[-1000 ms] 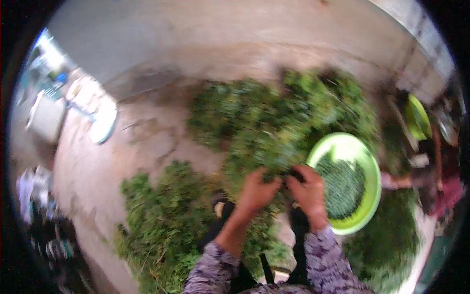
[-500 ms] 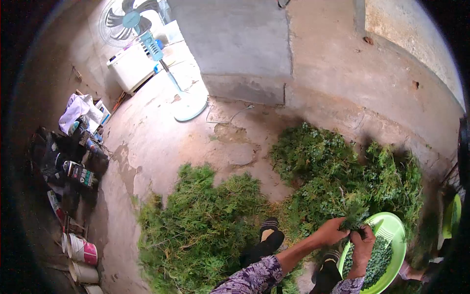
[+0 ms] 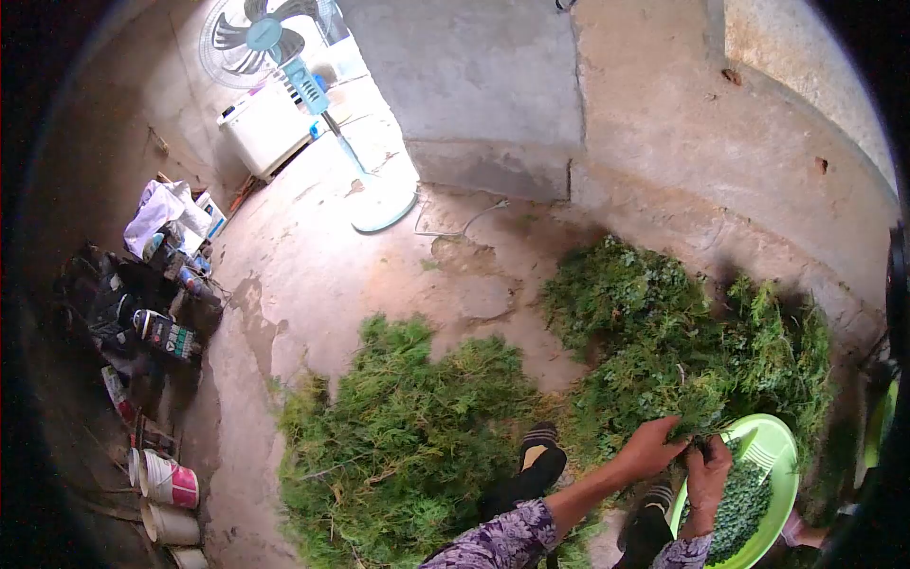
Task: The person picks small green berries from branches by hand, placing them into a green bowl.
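Observation:
My left hand [image 3: 650,449] is closed on a green leafy sprig [image 3: 700,422] at the lower right, beside the larger heap of cut branches. Close against it, my right hand [image 3: 706,479] pinches at the same sprig, over the left rim of a light green basin [image 3: 785,474]. Small green berries [image 3: 744,512] lie in the basin. Fingertips of both hands are partly hidden by the foliage. Behind them spreads the right heap of branches [image 3: 635,332]; another heap [image 3: 408,436] lies left of my feet.
A standing fan [image 3: 346,156] and a white appliance [image 3: 265,128] are at the upper left. Buckets [image 3: 171,482] and piled items [image 3: 166,334] line the left wall. My feet [image 3: 540,446] are between the heaps. Another person's hand [image 3: 806,533] shows right of the basin.
The whole view has shifted, so things appear slightly farther right. My hands are still together at the sprig, with my left hand's fingers a little more stretched over it.

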`<state>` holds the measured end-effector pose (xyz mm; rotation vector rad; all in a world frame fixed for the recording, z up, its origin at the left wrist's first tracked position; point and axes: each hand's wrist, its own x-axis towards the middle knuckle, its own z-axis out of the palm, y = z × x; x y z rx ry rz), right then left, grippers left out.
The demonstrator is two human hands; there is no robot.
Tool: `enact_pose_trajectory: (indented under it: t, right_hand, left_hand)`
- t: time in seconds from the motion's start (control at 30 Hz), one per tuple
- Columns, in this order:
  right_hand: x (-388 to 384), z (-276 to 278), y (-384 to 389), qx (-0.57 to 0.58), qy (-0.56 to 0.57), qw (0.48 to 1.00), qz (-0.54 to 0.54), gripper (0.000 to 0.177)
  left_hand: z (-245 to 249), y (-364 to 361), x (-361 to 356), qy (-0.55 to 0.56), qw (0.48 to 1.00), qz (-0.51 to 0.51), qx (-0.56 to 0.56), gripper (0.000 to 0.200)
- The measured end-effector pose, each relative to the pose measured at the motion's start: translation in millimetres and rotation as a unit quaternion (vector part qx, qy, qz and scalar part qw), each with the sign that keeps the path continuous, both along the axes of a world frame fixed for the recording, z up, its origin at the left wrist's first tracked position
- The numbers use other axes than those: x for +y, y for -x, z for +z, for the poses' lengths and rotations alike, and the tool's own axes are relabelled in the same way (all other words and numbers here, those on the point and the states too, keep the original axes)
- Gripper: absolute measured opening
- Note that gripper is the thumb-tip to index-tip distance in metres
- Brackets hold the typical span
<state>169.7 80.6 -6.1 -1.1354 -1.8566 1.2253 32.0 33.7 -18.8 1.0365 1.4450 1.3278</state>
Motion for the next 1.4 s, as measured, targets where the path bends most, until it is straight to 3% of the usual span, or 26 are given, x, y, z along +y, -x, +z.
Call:
enact_pose_trajectory:
  t: [0.07, 0.13, 0.2, 0.23, 0.27, 0.33, 0.37, 0.43, 0.47, 0.5, 0.53, 0.57, 0.6, 0.63, 0.67, 0.77, 0.8, 0.83, 0.93, 1.03, 1.13, 1.17, 1.2, 1.33, 1.4]
  right_hand:
    - [-0.5, 0.9, 3.2, -0.017, -0.01, 1.0, 0.013, 0.012]
    - [-3.3, -3.5, 10.7, 0.074, -0.003, 0.997, -0.029, 0.014]
    - [4.4, -22.0, -1.0, 0.049, -0.003, 0.998, -0.028, 0.014]
    - [8.5, -29.3, -6.3, 0.024, -0.003, 0.999, -0.028, 0.015]
    - [10.9, -33.8, -8.5, 0.023, -0.001, 0.999, -0.029, 0.015]
    - [10.9, -34.2, -10.4, 0.212, 0.047, 0.96, -0.177, 0.021]
    - [13.1, -31.7, -12.7, 0.207, 0.049, 0.96, -0.182, 0.021]
    - [15.4, -3.0, -17.2, 0.357, 0.209, 0.906, -0.092, 0.027]
    - [14.4, 3.7, -18.0, 0.386, 0.235, 0.888, -0.087, 0.03]
    - [14.9, 6.6, -16.9, 0.414, 0.254, 0.87, -0.087, 0.032]
    - [13.8, 9.1, -19.3, 0.421, 0.248, 0.87, -0.064, 0.033]
    - [14.7, 10.9, -20.0, 0.432, 0.248, 0.866, -0.039, 0.034]
    - [15.4, 12.0, -20.8, 0.44, 0.253, 0.861, -0.038, 0.034]
    - [15.5, 10.4, -21.7, 0.463, 0.26, 0.847, -0.029, 0.031]
    - [17.3, 10.7, -22.7, 0.483, 0.287, 0.826, -0.032, 0.027]
    - [19.5, 14.5, -24.9, 0.504, 0.297, 0.81, -0.036, 0.022]
    - [19.5, 20.7, -23.5, 0.479, 0.291, 0.826, -0.055, 0.018]
    - [20.0, 21.5, -22.4, 0.479, 0.291, 0.826, -0.059, 0.018]
    - [22.3, 21.3, -25.9, 0.365, 0.286, 0.884, -0.061, 0.009]
    - [21.9, 16.1, -28.4, 0.289, 0.31, 0.903, -0.076, 0.006]
    - [21.4, 17.7, -28.6, 0.246, 0.302, 0.918, -0.074, 0.011]
    - [21.4, 16.6, -29.2, 0.211, 0.289, 0.931, -0.076, 0.014]
    - [21.2, 14.0, -28.9, 0.17, 0.251, 0.95, -0.069, 0.027]
    - [18.6, 19.7, -21.5, 0.091, 0.245, 0.965, -0.037, 0.041]
    - [19.5, 11.0, -19.2, 0.042, 0.196, 0.979, -0.03, 0.041]
  left_hand:
    - [24.6, 3.5, -4.6, 0.04, 0.997, -0.017, 0.06, 0.029]
    - [23.2, 2.4, -5.4, 0.079, 0.989, -0.036, 0.118, 0.027]
    - [-1.8, -5.9, -4.2, -0.054, 0.986, 0.0, 0.158, 0.024]
    - [2.8, -5.3, -6.0, -0.053, 0.986, -0.001, 0.158, 0.024]
    - [9.3, -3.9, -8.5, -0.056, 0.991, -0.014, 0.125, 0.025]
    - [12.1, 2.8, -7.9, -0.057, 0.994, -0.028, 0.089, 0.026]
    - [4.9, 7.3, -5.8, -0.072, 0.993, 0.016, 0.091, 0.027]
    - [9.9, 12.8, -7.5, -0.051, 0.986, 0.105, 0.122, 0.034]
    - [-9.9, 23.9, -2.4, 0.007, 0.994, 0.086, 0.069, 0.031]
    - [29.2, 31.9, -7.6, 0.068, 0.99, 0.096, -0.08, 0.029]
    - [27.5, 37.1, -7.0, 0.096, 0.985, 0.121, -0.075, 0.025]
    - [38.0, 35.5, -7.5, 0.076, 0.965, 0.161, -0.191, 0.022]
    - [30.9, 38.8, -7.6, 0.095, 0.97, 0.185, -0.124, 0.022]
    - [28.7, 38.9, -7.9, 0.079, 0.95, 0.195, -0.231, 0.022]
    - [43.2, 36.6, -9.6, 0.097, 0.953, 0.205, -0.203, 0.023]
    - [1.1, 49.0, -9.9, 0.109, 0.964, 0.2, -0.137, 0.023]
    - [23.2, 36.7, -6.7, 0.026, 0.962, 0.204, -0.177, 0.024]
    - [28.8, 34.7, -6.5, 0.029, 0.963, 0.201, -0.178, 0.024]
    - [39.5, 32.4, -6.0, 0.083, 0.964, 0.204, -0.149, 0.023]
    - [53.0, 28.6, -5.2, 0.145, 0.952, 0.241, -0.12, 0.023]
    - [47.0, 30.5, -5.3, 0.153, 0.952, 0.233, -0.128, 0.023]
    - [26.6, 34.2, -6.3, 0.077, 0.964, 0.204, -0.153, 0.023]
    - [23.5, 33.7, -5.3, 0.001, 0.969, 0.174, -0.178, 0.022]
    - [36.1, 28.2, -3.9, 0.039, 0.968, 0.213, -0.13, 0.02]
    - [56.0, 21.0, -2.8, 0.134, 0.955, 0.234, -0.121, 0.019]
